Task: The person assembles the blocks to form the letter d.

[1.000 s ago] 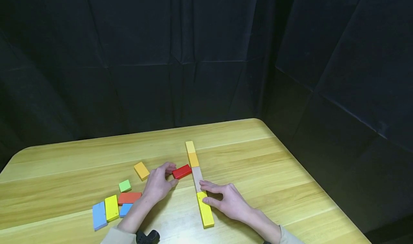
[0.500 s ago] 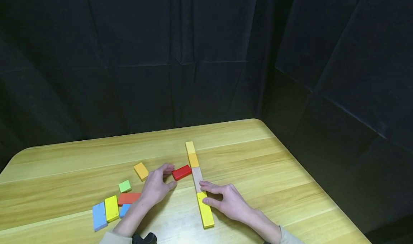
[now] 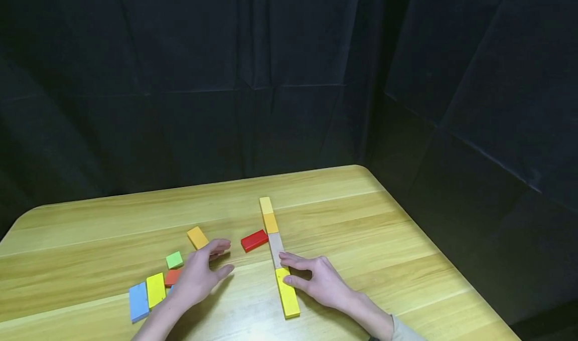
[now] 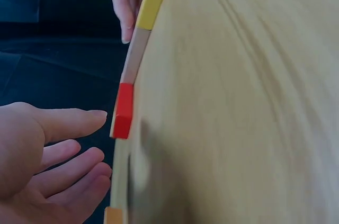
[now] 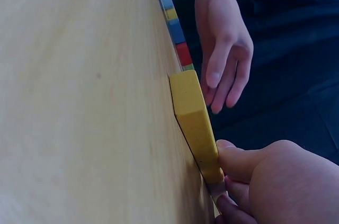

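In the head view a row of blocks runs away from me: a yellow block (image 3: 290,301) nearest, then a greyish-white block (image 3: 274,244), an orange block (image 3: 270,223) and a pale yellow block (image 3: 266,205). A red block (image 3: 254,241) lies flat at an angle, its right end against or very near the row. My right hand (image 3: 324,283) rests at the join of the yellow and greyish-white blocks, thumb on the yellow one, fingers extended. My left hand (image 3: 198,276) hovers left of the red block, fingers spread and holding nothing; the left wrist view shows a gap to the red block (image 4: 123,112).
On the left lie another orange block (image 3: 197,237), a green block (image 3: 174,260), an orange-red block (image 3: 172,278), a yellow block (image 3: 156,291) and a blue block (image 3: 139,303). My left hand mostly hides a second blue block. Dark curtains hang behind the wooden table (image 3: 361,220).
My left hand has drawn back to the left, away from the red block, and now covers part of the loose blocks. The red block, the row and my right hand have stayed put.
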A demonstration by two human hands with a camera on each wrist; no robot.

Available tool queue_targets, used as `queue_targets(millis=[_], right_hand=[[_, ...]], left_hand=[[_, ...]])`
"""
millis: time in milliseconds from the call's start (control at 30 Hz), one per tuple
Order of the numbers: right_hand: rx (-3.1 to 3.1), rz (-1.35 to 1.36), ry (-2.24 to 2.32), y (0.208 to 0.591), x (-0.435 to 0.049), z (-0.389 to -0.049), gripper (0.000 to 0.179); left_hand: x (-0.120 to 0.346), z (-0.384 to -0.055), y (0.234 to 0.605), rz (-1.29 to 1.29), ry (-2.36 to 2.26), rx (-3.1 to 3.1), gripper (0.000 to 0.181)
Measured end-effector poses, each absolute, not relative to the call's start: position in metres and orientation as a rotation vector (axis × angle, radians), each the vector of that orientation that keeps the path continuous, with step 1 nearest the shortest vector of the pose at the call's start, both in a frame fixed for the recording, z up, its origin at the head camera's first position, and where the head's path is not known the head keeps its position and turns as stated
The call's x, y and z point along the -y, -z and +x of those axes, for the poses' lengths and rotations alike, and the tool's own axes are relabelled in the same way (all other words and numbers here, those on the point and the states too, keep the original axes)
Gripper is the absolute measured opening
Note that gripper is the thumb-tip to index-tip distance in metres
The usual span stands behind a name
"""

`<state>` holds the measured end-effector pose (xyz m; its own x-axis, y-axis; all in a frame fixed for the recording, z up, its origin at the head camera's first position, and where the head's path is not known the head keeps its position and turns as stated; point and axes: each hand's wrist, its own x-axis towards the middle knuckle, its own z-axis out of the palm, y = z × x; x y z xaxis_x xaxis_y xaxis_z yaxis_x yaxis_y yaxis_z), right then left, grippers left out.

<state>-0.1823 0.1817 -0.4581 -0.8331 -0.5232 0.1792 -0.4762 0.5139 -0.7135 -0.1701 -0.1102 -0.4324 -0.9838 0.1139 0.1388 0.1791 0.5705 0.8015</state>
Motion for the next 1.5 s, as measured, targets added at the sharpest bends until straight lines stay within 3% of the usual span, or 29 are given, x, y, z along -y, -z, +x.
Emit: queue_targets(millis=[733,1267,1500], right_hand=[[-2.694,-0.897,1.235,0.459,-0.183,-0.183,0.039],[-2.688,-0.903,1.226,0.459,-0.181,-0.184,0.041],[-2.683,-0.903,1.235,0.458,-0.181,-0.183,0.040]], left_hand=[[0.203,-0.127,0.433,-0.082,1.074,2.751,0.042],[0.248,-0.118,0.447,0.085,1.020,2.967,0.086],[0.252,-0.119,0.451,0.144,1.025,3.040,0.097]])
